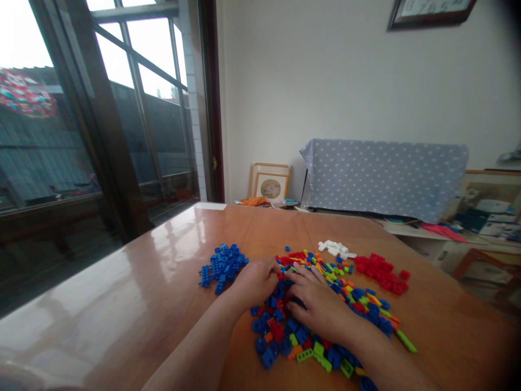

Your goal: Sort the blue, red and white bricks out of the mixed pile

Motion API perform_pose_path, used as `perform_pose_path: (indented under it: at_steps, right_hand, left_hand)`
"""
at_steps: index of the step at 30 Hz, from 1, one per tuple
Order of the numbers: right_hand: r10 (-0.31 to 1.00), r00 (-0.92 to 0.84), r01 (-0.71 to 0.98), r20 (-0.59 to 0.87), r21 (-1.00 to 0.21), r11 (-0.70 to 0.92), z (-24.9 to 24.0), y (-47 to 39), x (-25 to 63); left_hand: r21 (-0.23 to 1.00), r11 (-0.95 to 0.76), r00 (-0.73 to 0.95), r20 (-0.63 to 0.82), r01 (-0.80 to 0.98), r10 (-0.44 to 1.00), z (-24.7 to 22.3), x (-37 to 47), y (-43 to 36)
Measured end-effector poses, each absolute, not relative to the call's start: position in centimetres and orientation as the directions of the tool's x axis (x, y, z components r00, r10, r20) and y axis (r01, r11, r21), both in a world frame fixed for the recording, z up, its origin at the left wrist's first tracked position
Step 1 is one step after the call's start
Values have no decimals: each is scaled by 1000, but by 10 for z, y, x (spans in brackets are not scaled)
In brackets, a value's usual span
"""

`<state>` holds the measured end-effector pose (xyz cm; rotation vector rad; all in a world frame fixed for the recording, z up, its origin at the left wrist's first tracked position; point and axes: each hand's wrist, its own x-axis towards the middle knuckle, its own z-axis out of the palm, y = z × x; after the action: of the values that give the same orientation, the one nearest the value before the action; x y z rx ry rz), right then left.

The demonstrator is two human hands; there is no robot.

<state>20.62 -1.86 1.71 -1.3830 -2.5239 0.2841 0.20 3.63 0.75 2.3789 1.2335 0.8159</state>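
Note:
A large mixed pile of plastic building blocks [299,328] in blue, red, green, yellow and orange lies on the table before me. My left hand [258,279] reaches in at the pile's left edge. Its fingers are curled together at the tips, and what they hold, if anything, is hidden; a small red piece shows beside them. Over the middle of the pile rests my right hand [315,301], fingers spread and touching the pieces, some of which it covers. To the left of my left hand sits a separate heap of blue blocks [223,263].
Red blocks [380,271] form a group at the right, with white pieces [336,248] behind the pile. The shiny brown table [134,304] extends to a glass door [122,108] on the left. A dotted cloth [386,176] covers something by the wall.

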Motion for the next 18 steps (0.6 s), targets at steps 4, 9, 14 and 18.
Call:
perform_pose_path:
  at_steps: [4,9,14,18]
  right_hand:
    - [824,-552,779,125,-276,563,18,-19,207]
    - [819,-552,768,154,-287,572,16,-18,207]
    - [797,-541,730,268,-321,603,15,-14,210]
    - [823,-424,666,377,-486,566,18,-10,221]
  left_hand:
    - [529,-579,471,340,620,814,7,2,36]
    - [526,-587,485,334,616,808,9,5,34]
    - [577,-591,477,357,563,803,12,8,31]
    - [722,-555,465,356,414,811,17,13,25]
